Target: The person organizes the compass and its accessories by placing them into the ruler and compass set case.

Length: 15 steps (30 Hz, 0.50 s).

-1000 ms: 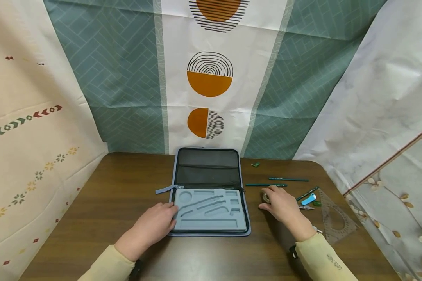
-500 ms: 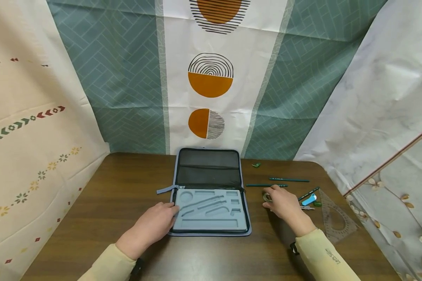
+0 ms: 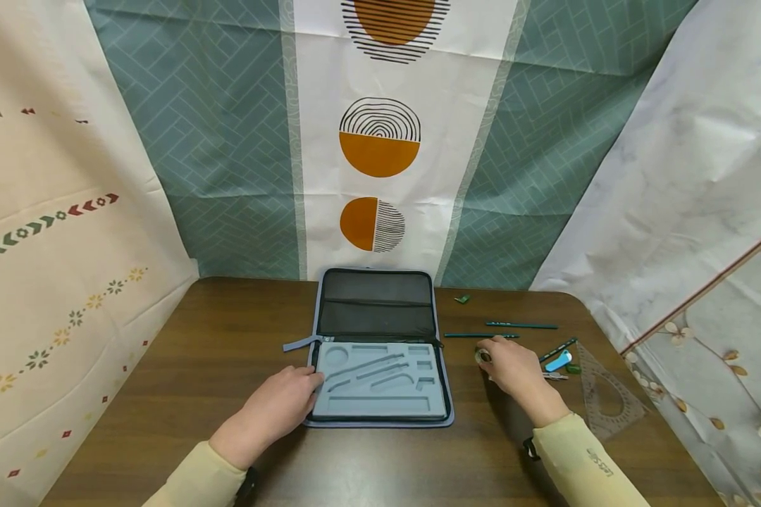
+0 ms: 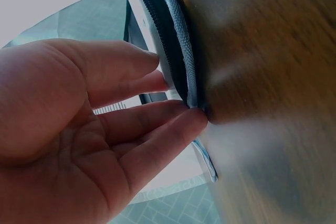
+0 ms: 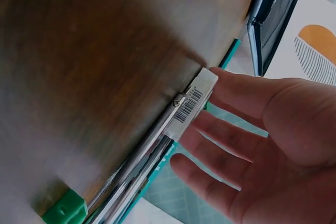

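An open zip case [image 3: 450, 394] lies in the middle of the table, its lid leaning back. The pale blue foam tray [image 3: 380, 387] in it has cut-out slots, one of them round. My left hand [image 3: 285, 400] touches the case's left edge with fairly straight fingers; the left wrist view shows fingertips [image 4: 197, 116] at the zipped rim. To the right of the case, my right hand [image 3: 514, 370] pinches what looks like a small roll of tape [image 3: 483, 356]. Seen edge-on in the right wrist view, it bears a barcode [image 5: 189, 106]; its far side is hidden.
Green pencils [image 3: 521, 325] lie at the back right, with a small green sharpener-like piece [image 3: 462, 298] behind. Beyond my right hand are a metal compass [image 3: 554, 375], a blue piece [image 3: 558, 360], a green block [image 3: 573, 368] and a clear set square [image 3: 602, 398]. Cloth hangs behind.
My right thumb has drawn in toward the roll, and the right forearm has shifted slightly right. My left hand and the case have stayed in place.
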Motion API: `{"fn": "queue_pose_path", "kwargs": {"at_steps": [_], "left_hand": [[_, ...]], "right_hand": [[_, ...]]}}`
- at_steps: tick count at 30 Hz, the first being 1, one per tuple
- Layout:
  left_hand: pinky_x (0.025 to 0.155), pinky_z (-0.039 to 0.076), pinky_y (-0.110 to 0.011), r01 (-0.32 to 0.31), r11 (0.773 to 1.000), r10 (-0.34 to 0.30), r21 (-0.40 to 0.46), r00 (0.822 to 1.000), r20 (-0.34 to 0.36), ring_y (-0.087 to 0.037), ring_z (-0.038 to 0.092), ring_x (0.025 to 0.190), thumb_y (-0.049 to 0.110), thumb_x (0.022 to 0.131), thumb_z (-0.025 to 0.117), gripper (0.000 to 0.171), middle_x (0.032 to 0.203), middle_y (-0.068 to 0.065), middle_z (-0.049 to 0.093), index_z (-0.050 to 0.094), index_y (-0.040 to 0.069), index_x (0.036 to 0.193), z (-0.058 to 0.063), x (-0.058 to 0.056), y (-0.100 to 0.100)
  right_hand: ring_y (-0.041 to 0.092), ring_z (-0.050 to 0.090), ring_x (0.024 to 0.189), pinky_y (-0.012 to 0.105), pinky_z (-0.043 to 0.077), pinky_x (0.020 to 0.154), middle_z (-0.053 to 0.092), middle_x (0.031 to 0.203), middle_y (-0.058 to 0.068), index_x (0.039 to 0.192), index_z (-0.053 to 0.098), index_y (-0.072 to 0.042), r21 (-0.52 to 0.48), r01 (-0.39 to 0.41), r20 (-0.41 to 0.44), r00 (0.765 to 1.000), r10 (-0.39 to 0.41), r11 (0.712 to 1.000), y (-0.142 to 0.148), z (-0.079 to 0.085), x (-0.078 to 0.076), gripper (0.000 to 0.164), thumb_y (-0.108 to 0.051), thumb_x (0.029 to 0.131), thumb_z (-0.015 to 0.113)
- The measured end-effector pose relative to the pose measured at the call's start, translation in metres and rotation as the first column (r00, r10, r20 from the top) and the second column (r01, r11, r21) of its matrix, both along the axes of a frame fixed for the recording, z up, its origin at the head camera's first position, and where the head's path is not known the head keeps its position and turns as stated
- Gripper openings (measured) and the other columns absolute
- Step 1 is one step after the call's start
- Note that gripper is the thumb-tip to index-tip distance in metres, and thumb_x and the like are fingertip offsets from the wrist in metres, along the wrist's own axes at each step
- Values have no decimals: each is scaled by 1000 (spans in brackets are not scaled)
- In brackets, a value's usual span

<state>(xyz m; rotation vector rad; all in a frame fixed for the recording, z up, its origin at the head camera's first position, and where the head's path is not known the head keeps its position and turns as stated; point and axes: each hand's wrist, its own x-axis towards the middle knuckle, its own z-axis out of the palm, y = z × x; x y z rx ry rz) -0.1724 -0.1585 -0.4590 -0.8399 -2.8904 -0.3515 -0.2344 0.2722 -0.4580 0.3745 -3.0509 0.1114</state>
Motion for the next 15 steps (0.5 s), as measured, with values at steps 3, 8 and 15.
{"fn": "queue_pose_path", "kwargs": {"at_steps": [3,8,15], "left_hand": [[98,59,-60,0,1000,0,4,1000,2,-44,76,108,0,94,84,22,118,-25,77,78,-4,115,0,0,0],[97,60,-60,6,1000,-6,5,1000,-9,-43,76,106,-1,94,84,21,116,-25,77,78,-4,114,0,0,0],[90,62,-58,21,1000,-21,13,999,-34,-43,76,101,-2,93,83,19,113,-24,77,77,-4,111,-1,0,0]], "right_hand": [[36,75,101,56,63,77,75,115,14,129,78,-7,8,-11,-29,1000,11,1000,1,-3,-1,34,-17,97,87],[35,75,99,54,63,75,74,112,13,127,78,-7,21,-19,-45,999,20,1000,1,-6,-2,32,-16,97,87],[35,75,98,54,63,79,74,111,14,124,79,-6,20,-21,-65,998,22,1000,0,-5,-4,31,-15,95,88]]}}
